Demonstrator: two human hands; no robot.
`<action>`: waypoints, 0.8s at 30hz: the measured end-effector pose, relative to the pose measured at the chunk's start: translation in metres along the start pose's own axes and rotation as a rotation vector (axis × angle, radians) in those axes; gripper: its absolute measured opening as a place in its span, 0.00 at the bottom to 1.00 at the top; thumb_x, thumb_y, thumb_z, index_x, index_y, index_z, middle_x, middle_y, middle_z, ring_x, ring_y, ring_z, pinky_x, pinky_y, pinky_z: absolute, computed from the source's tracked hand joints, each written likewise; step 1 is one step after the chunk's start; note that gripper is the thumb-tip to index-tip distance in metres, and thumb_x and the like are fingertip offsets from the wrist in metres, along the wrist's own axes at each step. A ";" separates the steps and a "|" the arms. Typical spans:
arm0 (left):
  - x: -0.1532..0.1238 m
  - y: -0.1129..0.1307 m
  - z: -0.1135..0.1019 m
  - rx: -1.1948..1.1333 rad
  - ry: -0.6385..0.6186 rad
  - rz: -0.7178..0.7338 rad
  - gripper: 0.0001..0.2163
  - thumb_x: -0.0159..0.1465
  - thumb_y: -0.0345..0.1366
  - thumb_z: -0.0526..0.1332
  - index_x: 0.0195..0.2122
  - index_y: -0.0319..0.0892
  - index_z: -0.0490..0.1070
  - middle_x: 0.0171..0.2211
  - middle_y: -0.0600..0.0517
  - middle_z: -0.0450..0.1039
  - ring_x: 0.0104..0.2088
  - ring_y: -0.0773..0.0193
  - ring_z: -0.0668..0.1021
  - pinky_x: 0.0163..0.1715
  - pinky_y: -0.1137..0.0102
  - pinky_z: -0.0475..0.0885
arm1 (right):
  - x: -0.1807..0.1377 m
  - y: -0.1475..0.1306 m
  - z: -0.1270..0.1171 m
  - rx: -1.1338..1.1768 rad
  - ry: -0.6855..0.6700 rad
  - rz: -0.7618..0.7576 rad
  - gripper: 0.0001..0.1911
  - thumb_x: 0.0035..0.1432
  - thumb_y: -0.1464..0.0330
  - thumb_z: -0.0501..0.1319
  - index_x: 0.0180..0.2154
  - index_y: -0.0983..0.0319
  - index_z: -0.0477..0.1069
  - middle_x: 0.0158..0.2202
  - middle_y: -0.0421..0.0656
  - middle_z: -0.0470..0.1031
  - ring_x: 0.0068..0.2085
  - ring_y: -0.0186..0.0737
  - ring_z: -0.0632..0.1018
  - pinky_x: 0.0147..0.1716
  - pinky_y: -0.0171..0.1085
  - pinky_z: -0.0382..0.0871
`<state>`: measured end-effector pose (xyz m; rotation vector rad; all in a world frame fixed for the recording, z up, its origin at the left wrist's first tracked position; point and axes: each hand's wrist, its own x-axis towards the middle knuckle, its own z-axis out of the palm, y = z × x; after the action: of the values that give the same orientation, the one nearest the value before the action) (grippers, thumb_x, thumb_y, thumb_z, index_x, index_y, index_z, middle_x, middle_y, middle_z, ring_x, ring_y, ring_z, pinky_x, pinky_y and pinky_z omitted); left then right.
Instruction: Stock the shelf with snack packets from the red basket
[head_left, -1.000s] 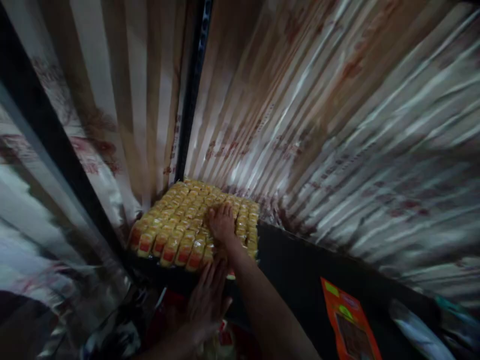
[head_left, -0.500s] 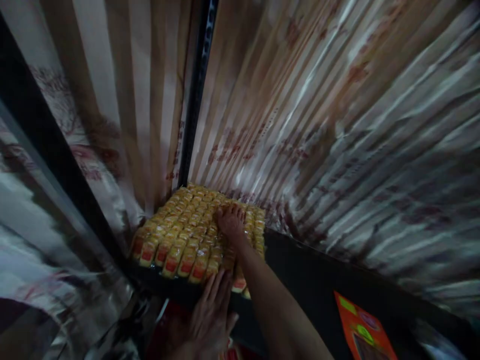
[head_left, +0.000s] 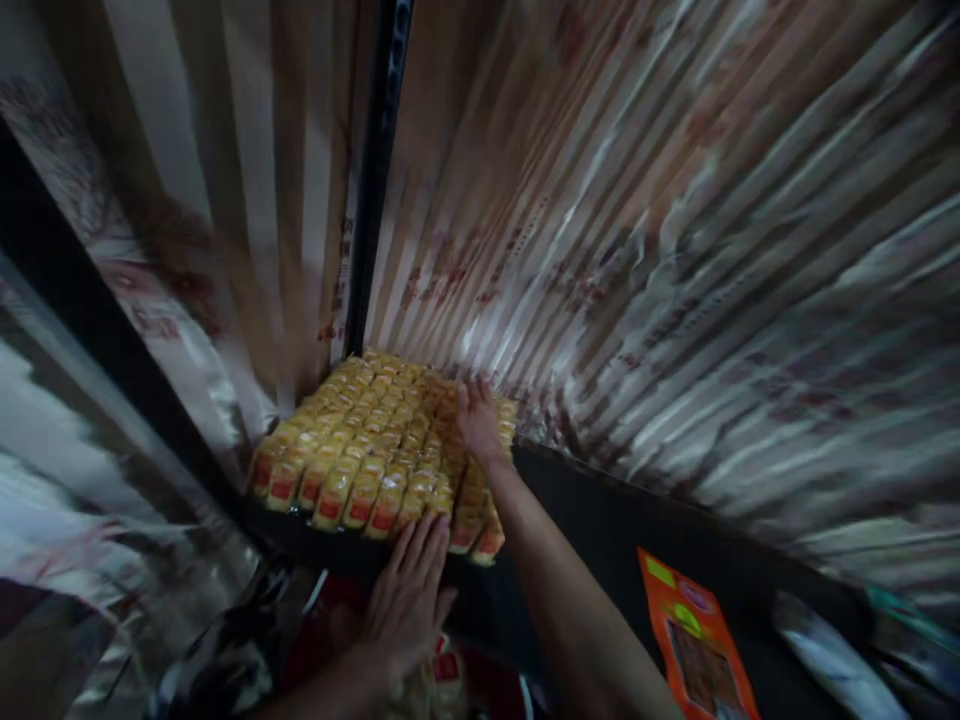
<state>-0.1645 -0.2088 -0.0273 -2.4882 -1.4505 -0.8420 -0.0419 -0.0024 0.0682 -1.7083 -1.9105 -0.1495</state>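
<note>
A block of several small yellow packets with red labels [head_left: 360, 440] lies flat on a dark shelf [head_left: 600, 520]. My right hand [head_left: 476, 420] reaches deep over the right side of the block, fingers stretched flat on the packets near the back wall. My left hand [head_left: 411, 595] presses flat against the front edge of the packets, fingers spread and pointing upward. Neither hand grips anything.
Corrugated striped walls [head_left: 637, 250] rise behind and to the left, with a dark upright post [head_left: 375, 180] in the corner. An orange card [head_left: 690, 640] lies on the shelf at the right. More red and white packets [head_left: 442, 670] show below the shelf.
My right hand has slid farther back and right across the packets. The front-right packets now lie more in line with the row. My left hand stays at the front edge.
</note>
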 end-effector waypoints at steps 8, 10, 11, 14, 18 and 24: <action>0.002 0.005 0.001 -0.007 0.066 -0.030 0.29 0.66 0.38 0.49 0.67 0.35 0.44 0.65 0.47 0.54 0.66 0.56 0.52 0.63 0.61 0.46 | -0.084 0.048 -0.087 0.490 0.286 0.461 0.34 0.60 0.50 0.44 0.52 0.70 0.67 0.53 0.56 0.71 0.55 0.47 0.70 0.57 0.47 0.60; 0.001 0.006 0.002 -0.009 0.076 -0.027 0.28 0.66 0.39 0.49 0.66 0.35 0.48 0.64 0.47 0.56 0.66 0.56 0.53 0.64 0.61 0.46 | -0.118 0.055 -0.092 0.507 0.254 0.550 0.35 0.58 0.49 0.46 0.51 0.71 0.68 0.53 0.57 0.70 0.56 0.50 0.69 0.58 0.48 0.59; 0.001 0.006 0.001 -0.008 0.079 -0.028 0.28 0.66 0.39 0.50 0.65 0.35 0.50 0.64 0.47 0.57 0.65 0.56 0.54 0.64 0.61 0.46 | -0.134 0.056 -0.092 0.517 0.234 0.585 0.35 0.58 0.48 0.47 0.52 0.70 0.68 0.54 0.57 0.70 0.57 0.50 0.69 0.58 0.48 0.58; 0.002 0.007 0.000 -0.009 0.067 -0.037 0.27 0.65 0.38 0.51 0.64 0.35 0.54 0.63 0.46 0.59 0.65 0.54 0.55 0.63 0.61 0.48 | -0.177 0.058 -0.089 0.583 0.195 0.637 0.36 0.57 0.47 0.47 0.52 0.69 0.68 0.55 0.56 0.69 0.58 0.51 0.68 0.59 0.48 0.57; 0.001 0.007 -0.001 -0.003 0.079 -0.017 0.26 0.63 0.33 0.52 0.63 0.34 0.55 0.62 0.44 0.59 0.64 0.52 0.56 0.62 0.59 0.51 | -0.212 0.052 -0.088 0.633 0.155 0.712 0.36 0.56 0.45 0.48 0.52 0.66 0.68 0.56 0.53 0.69 0.59 0.50 0.67 0.60 0.48 0.56; 0.000 0.008 0.003 -0.010 0.123 -0.009 0.28 0.63 0.33 0.51 0.65 0.35 0.49 0.63 0.44 0.59 0.65 0.52 0.56 0.63 0.56 0.50 | -0.225 0.045 -0.079 0.719 0.050 0.739 0.36 0.54 0.44 0.52 0.51 0.64 0.70 0.55 0.51 0.71 0.58 0.51 0.69 0.60 0.49 0.56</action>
<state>-0.1563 -0.2120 -0.0283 -2.3920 -1.4206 -0.9879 0.0322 -0.2272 0.0143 -1.7118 -0.9856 0.6801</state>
